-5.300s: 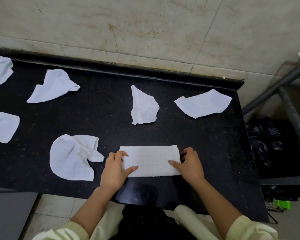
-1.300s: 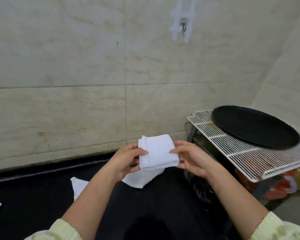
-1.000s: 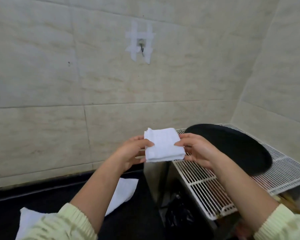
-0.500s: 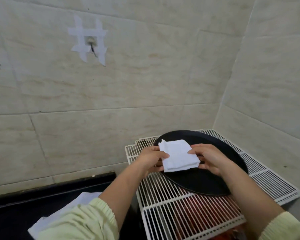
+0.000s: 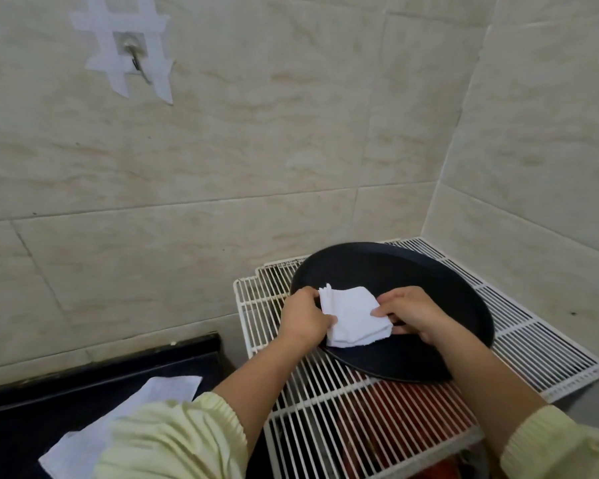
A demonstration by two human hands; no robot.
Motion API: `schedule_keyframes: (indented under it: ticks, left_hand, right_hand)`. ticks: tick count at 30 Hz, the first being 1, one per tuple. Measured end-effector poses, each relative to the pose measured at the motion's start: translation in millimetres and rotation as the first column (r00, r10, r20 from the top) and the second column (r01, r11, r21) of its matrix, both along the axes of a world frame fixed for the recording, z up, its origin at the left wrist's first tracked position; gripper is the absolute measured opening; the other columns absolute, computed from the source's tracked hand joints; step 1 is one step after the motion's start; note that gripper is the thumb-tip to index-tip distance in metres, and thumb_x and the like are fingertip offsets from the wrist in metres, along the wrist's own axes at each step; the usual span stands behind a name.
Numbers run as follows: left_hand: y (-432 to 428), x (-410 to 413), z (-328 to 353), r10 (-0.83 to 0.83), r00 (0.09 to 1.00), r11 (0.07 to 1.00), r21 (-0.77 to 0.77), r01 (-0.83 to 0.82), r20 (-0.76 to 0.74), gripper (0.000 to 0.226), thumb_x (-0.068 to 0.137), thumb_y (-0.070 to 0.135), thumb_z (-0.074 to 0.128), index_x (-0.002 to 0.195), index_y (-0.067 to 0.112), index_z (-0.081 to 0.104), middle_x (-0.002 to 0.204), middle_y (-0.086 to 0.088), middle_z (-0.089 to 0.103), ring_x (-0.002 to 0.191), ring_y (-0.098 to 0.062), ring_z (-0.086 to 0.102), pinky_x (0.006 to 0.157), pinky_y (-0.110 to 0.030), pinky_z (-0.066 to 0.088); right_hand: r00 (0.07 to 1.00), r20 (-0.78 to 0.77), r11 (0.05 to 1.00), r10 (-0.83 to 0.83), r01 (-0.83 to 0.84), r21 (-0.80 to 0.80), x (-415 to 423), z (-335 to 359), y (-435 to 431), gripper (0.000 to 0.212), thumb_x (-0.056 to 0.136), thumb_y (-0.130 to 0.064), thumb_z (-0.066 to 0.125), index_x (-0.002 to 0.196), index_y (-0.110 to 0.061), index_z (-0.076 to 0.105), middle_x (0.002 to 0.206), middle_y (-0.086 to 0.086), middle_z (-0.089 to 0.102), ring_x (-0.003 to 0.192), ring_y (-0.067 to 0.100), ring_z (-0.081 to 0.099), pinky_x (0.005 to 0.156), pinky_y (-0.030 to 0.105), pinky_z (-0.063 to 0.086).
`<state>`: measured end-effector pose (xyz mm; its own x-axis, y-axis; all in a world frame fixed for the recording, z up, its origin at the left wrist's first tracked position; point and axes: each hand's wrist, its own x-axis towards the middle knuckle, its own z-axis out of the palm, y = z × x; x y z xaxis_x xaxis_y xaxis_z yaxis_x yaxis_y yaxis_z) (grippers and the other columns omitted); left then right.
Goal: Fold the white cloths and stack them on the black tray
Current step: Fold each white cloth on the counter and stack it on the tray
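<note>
A folded white cloth (image 5: 353, 316) is gripped at both sides by the left hand (image 5: 303, 318) and right hand (image 5: 414, 312), held level over the black tray's (image 5: 429, 278) near-left edge so the folds stay squared for stacking.

I am looking at a corner where two walls of beige marbled tiles (image 5: 291, 133) are meeting. A small metal hook (image 5: 136, 60) is hanging on the left wall, fixed with white tape strips. A white wire rack (image 5: 550, 347) is standing in the corner, beside a black countertop (image 5: 94, 378).
</note>
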<state>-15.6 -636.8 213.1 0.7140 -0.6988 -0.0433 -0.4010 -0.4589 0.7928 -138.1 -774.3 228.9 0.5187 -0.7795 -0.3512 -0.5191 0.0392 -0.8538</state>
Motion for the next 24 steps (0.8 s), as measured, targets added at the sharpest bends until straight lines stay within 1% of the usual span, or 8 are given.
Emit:
schedule_keyframes:
  ticks: [3, 6, 10, 13, 16, 19, 22, 24]
  left_hand:
    - [-3, -1, 2, -0.044, 0.989, 0.995, 0.100, 0.030, 0.138, 0.044, 0.082, 0.017, 0.071, 0.121, 0.007, 0.052, 0.114, -0.012, 0.063, 0.106, -0.028, 0.061, 0.085, -0.034, 0.049]
    - [-4, -5, 5, -0.074, 0.971, 0.983, 0.182, 0.032, 0.228, 0.046, 0.086, 0.017, 0.068, 0.126, 0.005, 0.048, 0.130, -0.015, 0.048, 0.113, -0.031, 0.056, 0.092, -0.033, 0.044]
    - [3, -2, 7, -0.074, 0.966, 0.991, 0.129, 0.043, 0.247, 0.040, 0.089, 0.017, 0.064, 0.125, 0.005, 0.050, 0.133, -0.015, 0.041, 0.111, -0.030, 0.055, 0.096, -0.033, 0.043]
    - [21, 10, 10, -0.019, 0.970, 1.000, -0.005, 0.021, 0.241, 0.045, 0.089, 0.021, 0.065, 0.131, 0.010, 0.052, 0.132, -0.009, 0.044, 0.112, -0.025, 0.056, 0.101, -0.032, 0.043]
    - [54, 27, 10, 0.082, 0.969, 0.993, -0.104, -0.059, 0.234, 0.035, 0.089, 0.022, 0.064, 0.124, 0.016, 0.059, 0.129, -0.005, 0.050, 0.110, -0.021, 0.057, 0.100, -0.036, 0.047]
    - [94, 52, 6, 0.155, 0.968, 0.984, -0.117, -0.134, 0.197, 0.027, 0.090, 0.020, 0.063, 0.117, 0.016, 0.063, 0.123, -0.005, 0.059, 0.107, -0.021, 0.060, 0.094, -0.037, 0.049]
    - [143, 77, -2, 0.238, 0.961, 0.966, -0.137, -0.219, 0.141, 0.021, 0.089, 0.017, 0.062, 0.110, 0.016, 0.066, 0.115, -0.004, 0.066, 0.094, -0.023, 0.065, 0.084, -0.031, 0.051]
    - [177, 86, -9, 0.297, 0.950, 0.946, -0.165, -0.280, 0.090, 0.019, 0.089, 0.016, 0.061, 0.108, 0.016, 0.067, 0.109, -0.002, 0.067, 0.086, -0.020, 0.065, 0.078, -0.028, 0.049]
  right_hand:
    - [0.998, -0.058, 0.989, 0.027, -0.035, -0.146, 0, -4, 1, 0.015, 0.078, 0.000, 0.072, 0.091, -0.007, 0.067, 0.091, 0.012, 0.068, 0.078, 0.020, 0.065, 0.056, 0.028, 0.053]
    - [0.976, -0.217, 0.923, 0.023, -0.104, -0.369, 3, -6, 2, 0.015, 0.075, -0.007, 0.074, 0.088, -0.004, 0.069, 0.090, 0.011, 0.068, 0.085, 0.024, 0.066, 0.074, 0.038, 0.055]
    - [0.944, -0.329, 0.824, 0.013, -0.196, -0.531, 11, 1, 9, 0.019, 0.076, -0.014, 0.069, 0.095, -0.014, 0.066, 0.085, 0.000, 0.066, 0.081, 0.018, 0.063, 0.074, 0.036, 0.054]
    - [0.976, -0.201, 0.800, 0.078, -0.182, -0.572, 22, 13, 26, 0.018, 0.081, -0.016, 0.070, 0.099, -0.018, 0.066, 0.087, -0.004, 0.063, 0.087, 0.015, 0.061, 0.073, 0.027, 0.047]
    - [0.971, -0.096, 0.805, 0.218, -0.234, -0.544, 40, 24, 59, 0.018, 0.083, -0.018, 0.071, 0.100, -0.019, 0.066, 0.088, -0.005, 0.065, 0.086, 0.009, 0.061, 0.074, 0.023, 0.047]
    - [0.930, -0.097, 0.771, 0.354, -0.349, -0.533, 63, 30, 99, 0.019, 0.081, -0.018, 0.072, 0.099, -0.016, 0.069, 0.089, 0.001, 0.069, 0.086, 0.015, 0.064, 0.080, 0.030, 0.053]
    - [0.891, -0.149, 0.696, 0.430, -0.432, -0.574, 95, 32, 146, 0.016, 0.079, -0.018, 0.072, 0.095, -0.016, 0.069, 0.085, 0.000, 0.068, 0.083, 0.015, 0.064, 0.071, 0.024, 0.047]
    - [0.869, -0.174, 0.651, 0.464, -0.467, -0.599, 115, 30, 179, 0.016, 0.078, -0.015, 0.070, 0.094, -0.014, 0.071, 0.084, 0.002, 0.068, 0.087, 0.019, 0.065, 0.077, 0.027, 0.048]
